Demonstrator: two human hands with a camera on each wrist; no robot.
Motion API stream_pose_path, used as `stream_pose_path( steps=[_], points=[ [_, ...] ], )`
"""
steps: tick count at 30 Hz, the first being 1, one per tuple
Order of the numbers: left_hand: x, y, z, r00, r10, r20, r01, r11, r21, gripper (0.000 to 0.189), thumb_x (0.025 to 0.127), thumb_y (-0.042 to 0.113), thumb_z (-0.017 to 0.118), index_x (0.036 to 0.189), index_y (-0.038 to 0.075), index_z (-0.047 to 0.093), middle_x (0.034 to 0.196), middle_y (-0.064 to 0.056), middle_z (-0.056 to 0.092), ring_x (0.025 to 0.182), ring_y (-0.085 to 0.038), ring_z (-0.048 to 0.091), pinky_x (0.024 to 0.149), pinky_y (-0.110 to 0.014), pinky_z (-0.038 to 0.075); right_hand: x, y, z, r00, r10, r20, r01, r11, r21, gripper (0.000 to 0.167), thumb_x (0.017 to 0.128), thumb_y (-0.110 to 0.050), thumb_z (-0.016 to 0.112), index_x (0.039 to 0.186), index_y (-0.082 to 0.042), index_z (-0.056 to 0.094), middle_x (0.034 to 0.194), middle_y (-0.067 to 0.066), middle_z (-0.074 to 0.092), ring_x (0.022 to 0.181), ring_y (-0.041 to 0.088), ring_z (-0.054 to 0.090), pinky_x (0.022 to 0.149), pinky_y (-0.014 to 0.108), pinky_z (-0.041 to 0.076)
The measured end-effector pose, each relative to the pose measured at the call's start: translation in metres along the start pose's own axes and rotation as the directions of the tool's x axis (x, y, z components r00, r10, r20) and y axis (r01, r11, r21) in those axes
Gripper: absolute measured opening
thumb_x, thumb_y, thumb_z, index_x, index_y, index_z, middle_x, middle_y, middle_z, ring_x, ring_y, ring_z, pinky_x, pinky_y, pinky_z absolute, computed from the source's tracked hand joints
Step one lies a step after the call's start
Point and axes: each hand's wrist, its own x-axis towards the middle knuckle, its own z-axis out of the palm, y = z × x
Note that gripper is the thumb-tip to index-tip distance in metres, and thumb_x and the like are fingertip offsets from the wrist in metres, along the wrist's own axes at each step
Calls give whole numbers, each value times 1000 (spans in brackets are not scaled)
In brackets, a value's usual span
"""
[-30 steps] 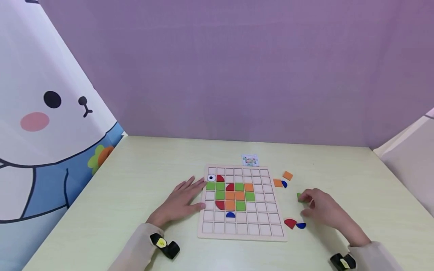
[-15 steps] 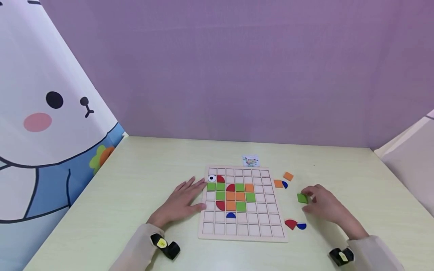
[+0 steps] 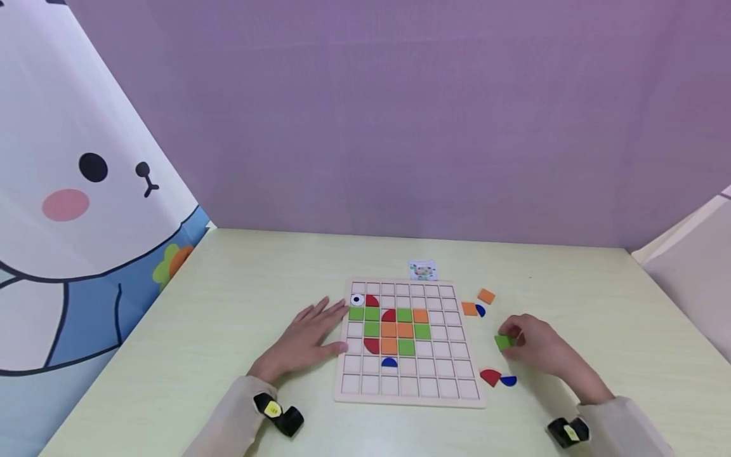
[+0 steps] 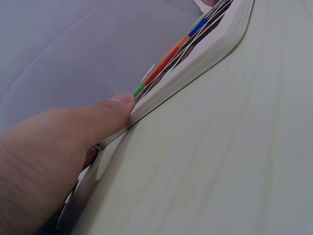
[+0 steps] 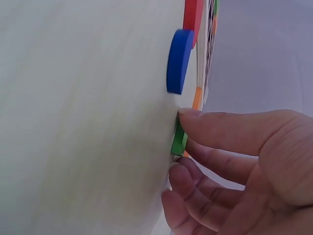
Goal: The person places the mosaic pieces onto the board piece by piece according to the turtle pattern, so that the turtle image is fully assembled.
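A pale wooden grid board lies on the table, with green, orange and red tiles, a blue half-circle and an eye tile in its cells. My left hand rests against the board's left edge with fingers stretched out; its thumb touches that edge in the left wrist view. To the right of the board, my right hand pinches a green square tile between thumb and fingers. In the right wrist view the tile is close to the tabletop; whether it touches cannot be told.
Two orange squares and a blue half-circle lie right of the board's upper part. Nearer me are a red quarter piece and another blue half-circle. A small printed card lies behind the board.
The green tile, at first mostly hidden by my right hand, has come into view and shifted slightly left and nearer me with the hand. My left hand stays put.
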Motion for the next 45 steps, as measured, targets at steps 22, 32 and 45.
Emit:
stream_pose_path(
  steps=[22,32,45],
  points=[
    [-1,2,-2,1000,-2,-1,2,1000,2,72,92,56,49,152,21,27,158,3,23,149,-26,8,120,-50,9,6,-19,11,999,-41,10,40,996,74,22,77,-1,73,90,-5,55,79,3,55,74,17,48,59,24,42],
    [1,2,-1,1000,-4,5,4,1000,5,73,92,57,49,152,21,27,158,3,23,149,-26,8,120,-50,10,8,-24,14,996,-88,11,86,990,113,22,78,3,69,88,-7,52,79,2,54,74,17,48,59,22,41],
    [2,-2,1,1000,21,-3,-21,1000,18,73,92,57,48,152,21,26,158,3,23,149,-27,9,120,-50,9,11,-32,13,992,-120,-25,122,986,114,15,83,3,64,87,-5,52,74,2,49,71,16,45,56,21,35]
  ],
)
